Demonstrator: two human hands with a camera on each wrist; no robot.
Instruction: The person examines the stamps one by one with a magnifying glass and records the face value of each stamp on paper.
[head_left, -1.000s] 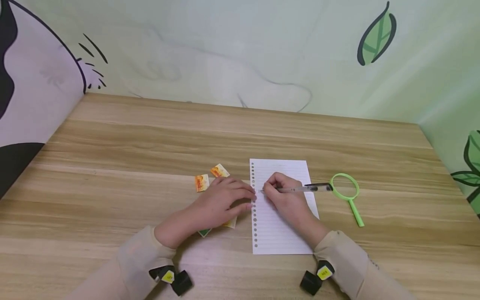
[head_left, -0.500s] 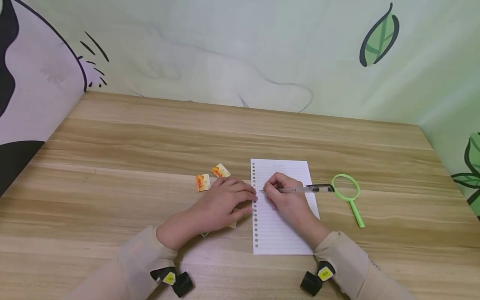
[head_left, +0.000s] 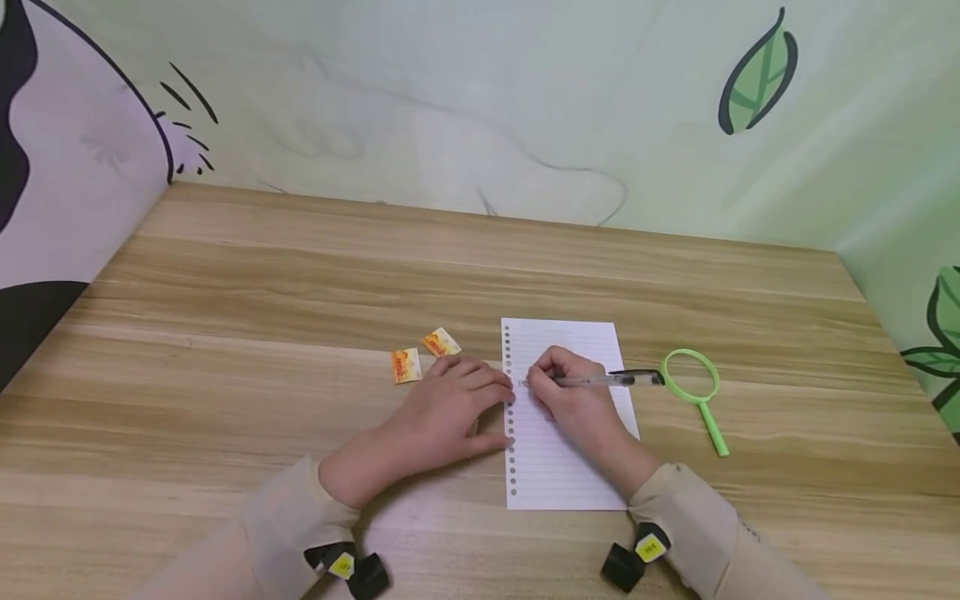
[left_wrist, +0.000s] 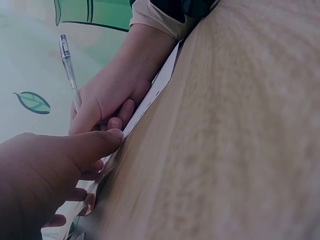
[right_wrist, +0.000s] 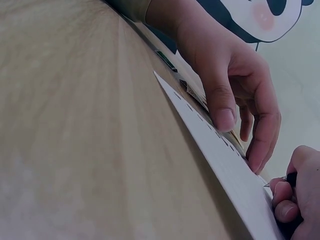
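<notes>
A loose sheet of lined paper (head_left: 555,487), punched with holes down its left side, lies flat on the wooden table. My right hand (head_left: 583,408) rests on the sheet and pinches a clear pen (head_left: 600,380) with a black cap on its back end. The pen's tip meets the paper near the left side, beside a small mark. My left hand (head_left: 450,412) touches the holed edge with its fingertips and thumb, the fingers loosely bent. In the right wrist view, the pen tip (right_wrist: 266,185) shows by the right fingers.
Two small orange and white cards, a left one (head_left: 406,366) and a right one (head_left: 441,342), lie beyond my left hand. A flat green-marked piece (right_wrist: 166,61) lies beneath that hand. Right of the paper is a green magnifying glass (head_left: 713,429). A painted wall (head_left: 420,108) bounds the table.
My left thumb has slid down along the paper's edge, toward me. The pieces showing under my left hand are now covered in the head view. The right hand stays nearly in place.
</notes>
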